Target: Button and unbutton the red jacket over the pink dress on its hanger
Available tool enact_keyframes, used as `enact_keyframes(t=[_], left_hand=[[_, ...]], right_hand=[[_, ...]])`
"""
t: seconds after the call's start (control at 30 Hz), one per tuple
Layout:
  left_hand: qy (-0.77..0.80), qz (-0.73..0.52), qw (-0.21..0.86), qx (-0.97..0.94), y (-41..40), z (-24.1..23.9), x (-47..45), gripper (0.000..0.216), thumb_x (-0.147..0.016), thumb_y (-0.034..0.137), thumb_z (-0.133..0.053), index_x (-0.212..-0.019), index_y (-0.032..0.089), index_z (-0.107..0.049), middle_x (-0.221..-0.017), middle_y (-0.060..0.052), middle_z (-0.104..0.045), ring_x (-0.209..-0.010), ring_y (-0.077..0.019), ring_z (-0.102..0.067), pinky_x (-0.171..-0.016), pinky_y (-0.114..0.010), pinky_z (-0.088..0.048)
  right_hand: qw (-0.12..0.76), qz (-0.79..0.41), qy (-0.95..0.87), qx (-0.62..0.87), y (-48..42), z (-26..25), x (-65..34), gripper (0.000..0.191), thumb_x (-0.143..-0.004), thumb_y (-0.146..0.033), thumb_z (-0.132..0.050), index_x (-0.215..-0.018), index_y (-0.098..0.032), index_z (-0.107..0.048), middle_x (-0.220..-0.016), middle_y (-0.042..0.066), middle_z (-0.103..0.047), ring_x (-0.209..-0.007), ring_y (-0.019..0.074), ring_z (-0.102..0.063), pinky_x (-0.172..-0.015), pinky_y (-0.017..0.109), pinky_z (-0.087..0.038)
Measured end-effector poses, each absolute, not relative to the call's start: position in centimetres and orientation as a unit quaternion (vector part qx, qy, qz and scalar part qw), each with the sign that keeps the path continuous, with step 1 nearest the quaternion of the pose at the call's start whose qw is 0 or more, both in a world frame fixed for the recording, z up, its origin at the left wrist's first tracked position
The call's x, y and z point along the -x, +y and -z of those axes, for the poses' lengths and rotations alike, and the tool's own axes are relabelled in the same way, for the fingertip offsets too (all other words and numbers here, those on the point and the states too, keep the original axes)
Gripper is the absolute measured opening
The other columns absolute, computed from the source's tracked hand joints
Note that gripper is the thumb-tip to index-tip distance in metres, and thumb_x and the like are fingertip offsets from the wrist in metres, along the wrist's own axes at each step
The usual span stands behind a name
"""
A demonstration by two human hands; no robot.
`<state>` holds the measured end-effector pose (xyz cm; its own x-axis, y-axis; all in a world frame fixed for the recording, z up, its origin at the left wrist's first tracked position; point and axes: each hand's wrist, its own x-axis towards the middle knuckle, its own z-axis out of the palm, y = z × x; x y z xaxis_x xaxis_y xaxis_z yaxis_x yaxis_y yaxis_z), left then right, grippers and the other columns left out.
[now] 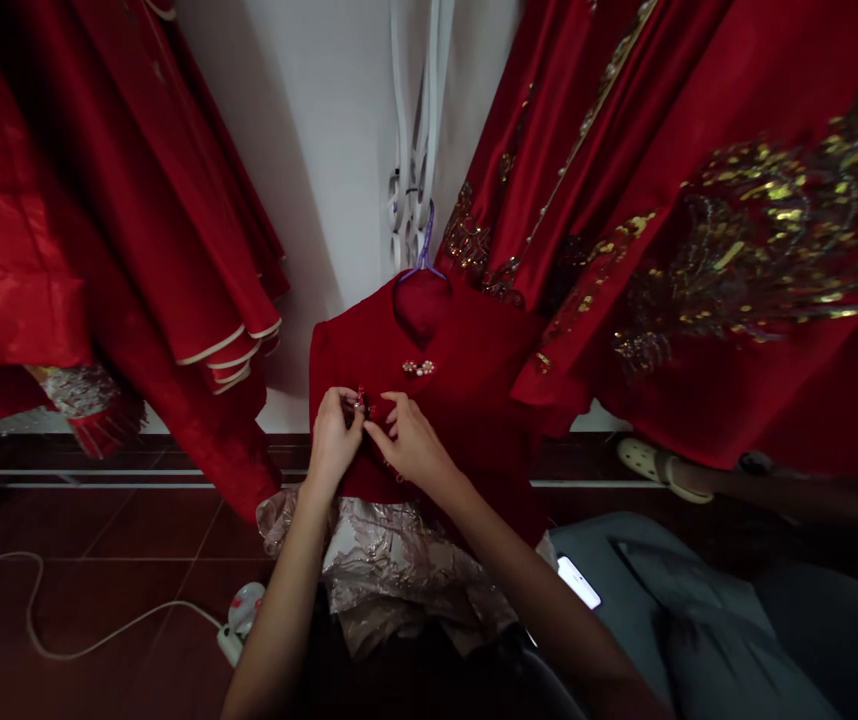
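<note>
A red garment [466,400] hangs in front of me on a purple hanger [424,258]. A small closure with pearl-like beads [419,368] sits below its neckline. Over the front of the garment, lower and to the left, my left hand [333,440] pinches a small red piece with a shiny part [361,398], perhaps a button fastening. My right hand [412,438] comes in from the other side, thumb and fingers bent close together beside that piece. What its fingertips hold, if anything, is too small to make out. Pale patterned shiny fabric [380,550] shows below the red front.
Red garments hang at left [151,180] and right [609,200], the right one with gold sequins [781,220]. White straps [418,120] hang behind. A phone [577,582] lies lower right. A white cable [110,640] crosses the tiled floor. Another person's clog-clad foot [665,468] shows right.
</note>
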<state>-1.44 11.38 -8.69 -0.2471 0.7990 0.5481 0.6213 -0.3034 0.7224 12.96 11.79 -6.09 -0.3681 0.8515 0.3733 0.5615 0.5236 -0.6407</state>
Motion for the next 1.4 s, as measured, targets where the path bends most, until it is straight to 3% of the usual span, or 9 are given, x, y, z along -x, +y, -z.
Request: enact_keyframes(t=[0.13,0.37,0.57,0.8,1.13,1.4], left_hand=[[0.572,-0.542,0.08,-0.61,11.2,8.8,1.2,0.014,-0.082,0.019,-0.052,-0.096,0.018,-0.051,-0.093,-0.005,-0.058,-0.083,-0.0138,-0.059,-0.079,-0.029,-0.049],[0.551,-0.592,0.125,-0.575,11.2,9.6,1.0,0.019,-0.085,0.031,-0.054,-0.098,0.017,-0.052,-0.088,-0.004,-0.061,-0.079,-0.0119,-0.06,-0.075,-0.026,-0.05],[0.521,-0.636,0.241,-0.516,11.2,8.9,1.5,0.026,-0.082,0.039,-0.056,-0.091,0.015,-0.062,-0.092,-0.007,-0.068,-0.085,-0.0155,-0.064,-0.081,-0.029,-0.052],[0.492,-0.651,0.275,-0.509,10.9,8.3,1.1,0.029,-0.077,0.035,-0.061,-0.095,0.013,-0.067,-0.099,-0.01,-0.071,-0.09,-0.0178,-0.066,-0.086,-0.033,-0.053],[0.529,-0.613,0.162,-0.564,10.6,8.5,1.0,0.023,-0.076,0.028,-0.062,-0.094,0.017,-0.071,-0.091,-0.006,-0.071,-0.08,-0.0154,-0.067,-0.076,-0.028,-0.055],[0.528,-0.597,0.179,-0.576,11.1,8.0,2.0,0.019,-0.072,0.027,-0.066,-0.086,0.015,-0.07,-0.084,-0.006,-0.072,-0.071,-0.0147,-0.067,-0.073,-0.029,-0.056]], right_hand=[[0.356,-0.187,-0.794,0.456,12.7,7.3,-11.9,0.021,-0.088,-0.026,-0.046,-0.106,-0.017,-0.055,-0.094,0.01,-0.057,-0.075,0.0163,-0.06,-0.076,0.03,-0.049],[0.413,-0.196,-0.762,0.459,13.2,8.3,-11.8,0.013,-0.082,-0.024,-0.055,-0.092,-0.017,-0.059,-0.089,0.006,-0.06,-0.069,0.0145,-0.058,-0.07,0.03,-0.051],[0.495,-0.303,-0.725,0.371,13.2,7.1,-12.4,0.015,-0.082,-0.028,-0.058,-0.092,-0.019,-0.064,-0.093,0.004,-0.066,-0.076,0.0125,-0.062,-0.069,0.025,-0.055],[0.506,-0.304,-0.726,0.352,13.3,6.1,-12.2,0.017,-0.083,-0.024,-0.055,-0.095,-0.019,-0.066,-0.096,0.005,-0.065,-0.081,0.0126,-0.063,-0.074,0.026,-0.057],[0.52,-0.264,-0.738,0.339,13.5,6.7,-12.1,0.017,-0.087,-0.021,-0.049,-0.095,-0.02,-0.064,-0.095,0.004,-0.062,-0.084,0.0126,-0.061,-0.078,0.026,-0.056],[0.533,-0.262,-0.723,0.352,13.9,6.6,-12.0,0.01,-0.085,-0.025,-0.05,-0.089,-0.02,-0.057,-0.092,0.004,-0.063,-0.082,0.0132,-0.062,-0.075,0.027,-0.056]])
